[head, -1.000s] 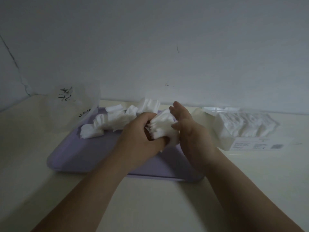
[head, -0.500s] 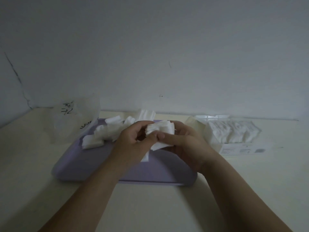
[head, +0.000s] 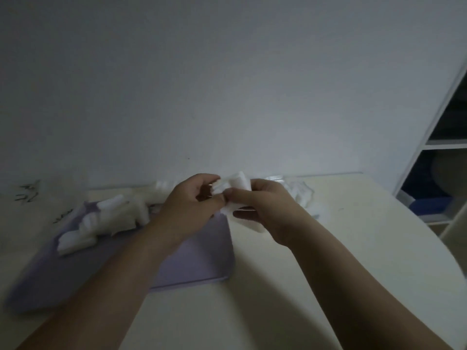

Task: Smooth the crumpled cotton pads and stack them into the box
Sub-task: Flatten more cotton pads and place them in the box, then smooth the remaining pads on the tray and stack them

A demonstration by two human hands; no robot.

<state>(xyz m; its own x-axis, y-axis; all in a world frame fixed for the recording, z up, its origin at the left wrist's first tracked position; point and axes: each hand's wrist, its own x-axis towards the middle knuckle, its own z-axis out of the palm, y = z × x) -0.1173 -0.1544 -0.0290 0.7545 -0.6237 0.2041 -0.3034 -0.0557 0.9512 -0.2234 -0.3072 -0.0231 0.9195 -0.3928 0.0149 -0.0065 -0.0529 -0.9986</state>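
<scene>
**Both hands gripping cotton pad bundle [head: 237, 184]**

Head view: left hand [head: 192, 205] and right hand [head: 267, 210] meet above the lavender tray [head: 202, 248], at its far right corner. Fingers [head: 240, 198] of both are curled round the bundle. Crumpled pads [head: 111, 218] are heaped on the tray's far left. Clear box [head: 300, 190], blurred, sits on the tabletop [head: 328, 274] just behind the right hand.

left hand [head: 188, 205] + right hand [head: 262, 210] | pinching cotton pads [head: 237, 184] | above purple tray [head: 202, 258]

The cream-coloured bench [head: 328, 274] is carrying a flat lavender plastic tray [head: 197, 269] at lower left, a clear plastic box [head: 275, 178] holding white cotton pads [head: 300, 197] at centre, and a blurred clear bag [head: 38, 198] at far left.
</scene>
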